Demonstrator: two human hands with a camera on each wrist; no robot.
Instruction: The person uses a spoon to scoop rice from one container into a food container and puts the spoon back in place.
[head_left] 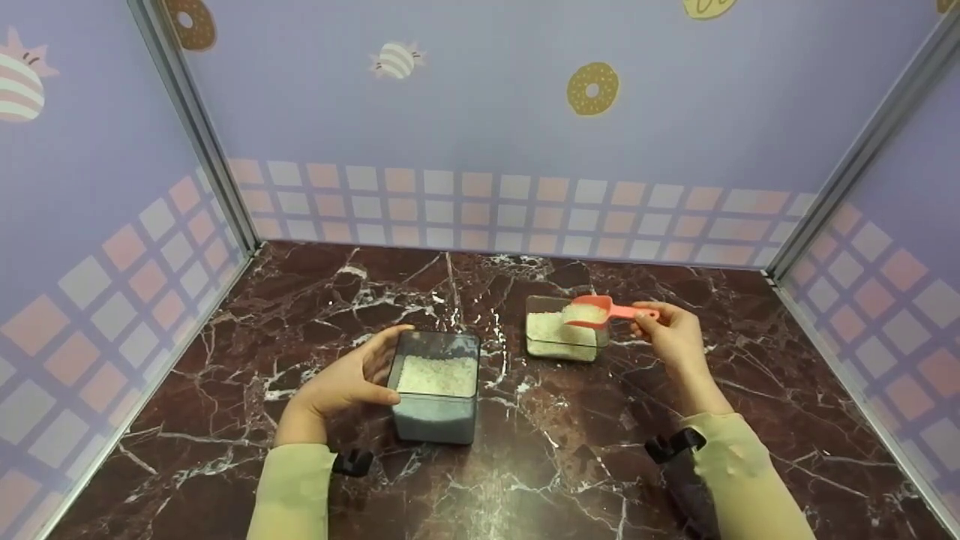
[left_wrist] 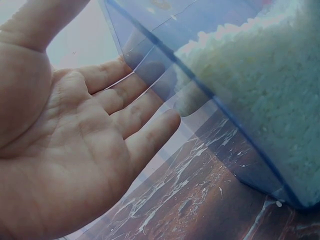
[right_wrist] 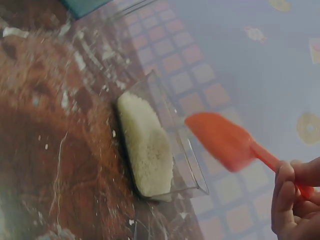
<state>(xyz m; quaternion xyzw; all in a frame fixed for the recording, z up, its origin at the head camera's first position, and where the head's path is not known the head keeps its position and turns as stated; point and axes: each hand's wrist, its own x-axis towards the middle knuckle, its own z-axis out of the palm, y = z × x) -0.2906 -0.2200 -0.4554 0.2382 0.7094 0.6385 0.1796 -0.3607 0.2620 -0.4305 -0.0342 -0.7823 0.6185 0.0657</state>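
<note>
A blue-tinted clear box (head_left: 436, 390) filled with white rice stands on the marble table (head_left: 480, 480). My left hand (head_left: 352, 379) rests flat against its left side, fingers straight (left_wrist: 125, 107) along the box wall (left_wrist: 165, 75). A smaller clear tray (head_left: 562, 334) of rice (right_wrist: 147, 145) sits farther back on the right. My right hand (head_left: 671, 334) pinches the handle of an orange-pink scoop (head_left: 600, 311), which hovers over that tray with rice in it. In the right wrist view the scoop (right_wrist: 225, 142) is blurred above the tray (right_wrist: 187, 167).
Grains of rice are scattered on the table between the two containers (head_left: 502, 352). Purple walls with a tile pattern (head_left: 480, 210) close in the back and both sides. Bare marble lies in front of the hands.
</note>
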